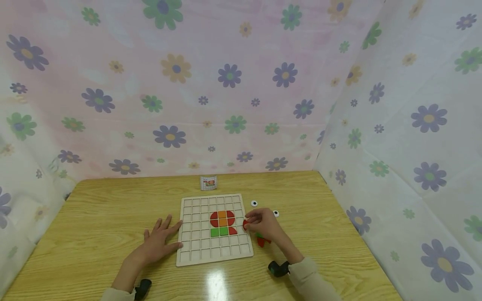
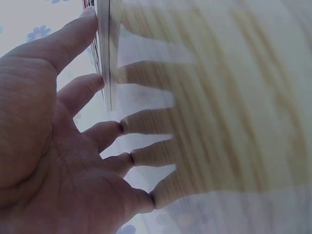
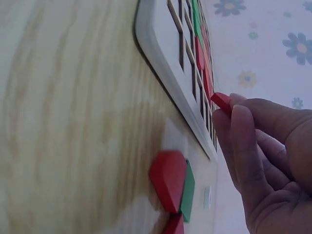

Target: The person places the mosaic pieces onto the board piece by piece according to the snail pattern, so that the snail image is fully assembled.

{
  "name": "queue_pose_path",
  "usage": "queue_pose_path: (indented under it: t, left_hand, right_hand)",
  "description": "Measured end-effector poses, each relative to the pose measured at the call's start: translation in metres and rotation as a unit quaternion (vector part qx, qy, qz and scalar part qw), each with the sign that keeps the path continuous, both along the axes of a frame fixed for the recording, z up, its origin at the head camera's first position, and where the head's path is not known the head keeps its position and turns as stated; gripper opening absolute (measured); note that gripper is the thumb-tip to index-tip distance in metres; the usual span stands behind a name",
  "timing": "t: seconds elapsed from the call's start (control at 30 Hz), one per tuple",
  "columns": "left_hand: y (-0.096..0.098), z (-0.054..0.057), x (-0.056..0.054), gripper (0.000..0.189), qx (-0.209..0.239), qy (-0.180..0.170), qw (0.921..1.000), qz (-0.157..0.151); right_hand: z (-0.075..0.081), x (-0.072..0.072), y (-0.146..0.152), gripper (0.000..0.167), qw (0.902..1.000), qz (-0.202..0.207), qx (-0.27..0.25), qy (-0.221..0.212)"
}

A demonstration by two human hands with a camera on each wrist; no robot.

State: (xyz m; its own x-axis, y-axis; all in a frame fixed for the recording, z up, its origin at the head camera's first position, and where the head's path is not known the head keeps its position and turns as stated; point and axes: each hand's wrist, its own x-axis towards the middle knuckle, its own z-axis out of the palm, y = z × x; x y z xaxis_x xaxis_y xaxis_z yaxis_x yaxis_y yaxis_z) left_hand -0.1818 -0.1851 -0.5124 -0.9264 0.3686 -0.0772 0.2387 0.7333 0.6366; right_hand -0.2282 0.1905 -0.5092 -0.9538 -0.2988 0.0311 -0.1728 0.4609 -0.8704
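A pale wooden grid board (image 1: 196, 244) lies on the table with several coloured tiles set in its cells. Two orange tiles (image 1: 222, 222) are flanked by red rounded tiles (image 1: 214, 219). Below them sit two green squares (image 1: 219, 232) and one red tile (image 1: 232, 230). My left hand (image 1: 158, 242) has its fingers spread on the table, with thumb and index fingertip at the board's left edge. Between thumb and fingers, my right hand (image 1: 267, 225) pinches a small red tile (image 3: 222, 101) at the board's right edge. In the head view the fingers partly hide that tile.
Loose red (image 3: 168, 178) and green tiles (image 3: 187, 192) lie right of the board, partly under my right hand. Two round eye pieces (image 1: 254, 203) (image 1: 276, 213) are farther back. A small picture card (image 1: 208, 182) lies behind the board. Flowered cloth (image 1: 196, 125) encloses the table.
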Motion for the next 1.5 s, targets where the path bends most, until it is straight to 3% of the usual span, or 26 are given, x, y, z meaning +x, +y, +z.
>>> queue_pose_path:
  t: [0.37, 0.7, 0.9, 1.17, 1.5]
  left_hand:
    - [0.000, -0.001, -0.001, 0.072, 0.003, -0.004, 1.0000, 0.002]
    - [0.000, -0.003, -0.001, 0.073, 0.003, -0.011, 0.9999, 0.003]
    - [-0.001, -0.006, -0.002, 0.075, -0.002, -0.018, 0.9998, 0.005]
    - [0.000, -0.004, -0.001, 0.075, 0.001, -0.017, 0.9999, 0.003]
    - [0.001, -0.001, -0.001, 0.075, 0.000, -0.022, 0.9998, 0.003]
  right_hand:
    - [-0.003, 0.001, -0.029, 0.005, 0.9979, 0.031, 0.050, 0.027]
    - [0.000, -0.001, -0.061, 0.008, 0.9934, 0.078, 0.064, 0.055]
    - [-0.006, -0.001, -0.078, 0.007, 0.9935, 0.091, 0.054, 0.042]
    - [-0.007, 0.000, -0.097, 0.006, 0.9950, 0.081, 0.048, 0.034]
    - [-0.004, -0.002, -0.110, 0.006, 0.9914, 0.103, 0.072, 0.036]
